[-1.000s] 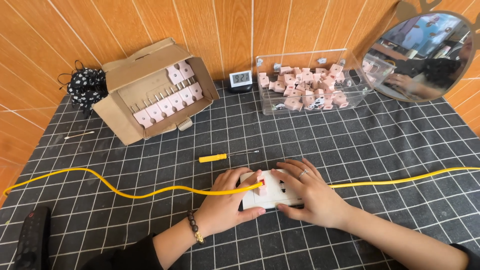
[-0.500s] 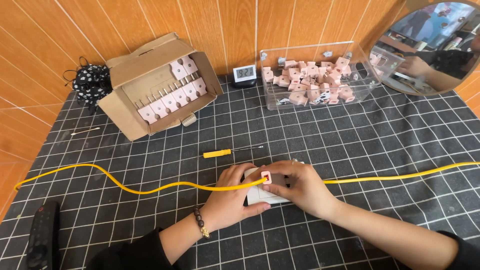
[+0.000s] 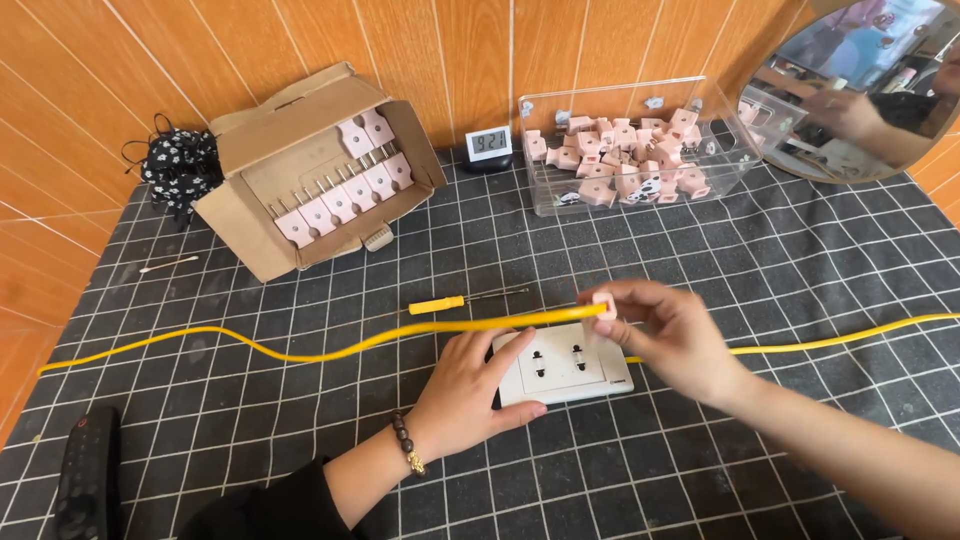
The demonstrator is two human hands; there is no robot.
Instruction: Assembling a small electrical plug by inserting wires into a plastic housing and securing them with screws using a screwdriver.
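Since the earlier frames the right hand [image 3: 665,335] has lifted off the white socket plate [image 3: 563,364], bringing up a small pink plug [image 3: 605,304] that sat on the plate before; both hands were then bunched over the plate, and now its two pairs of holes show. Thumb and fingers [image 3: 628,297] of the right hand pinch the pink plug, which ends the left stretch of the yellow cable [image 3: 300,353] and hangs just above the plate's far right corner. That stretch runs off toward the tabletop's left edge, while another length of the same yellow cable runs from behind the right hand toward the right edge.

The left hand [image 3: 470,385] lies flat with its fingers spread open, pressing on the near left part of the socket plate and gripping nothing. A beaded bracelet [image 3: 406,445] circles that wrist.

Just beyond the cable lies a screwdriver with a yellow handle [image 3: 437,304]. Toward the far left corner sits an open cardboard box [image 3: 262,180] holding rows of pink plugs, with a black floral scrunchie [image 3: 178,170] beside it. Along the far edge stand a small digital clock [image 3: 490,145] and a clear plastic bin [image 3: 545,200] of loose pink plugs. A round mirror [image 3: 860,90] leans at the far right corner, and a black remote [image 3: 88,480] lies at the near left corner of the grid-patterned tabletop [image 3: 800,250].
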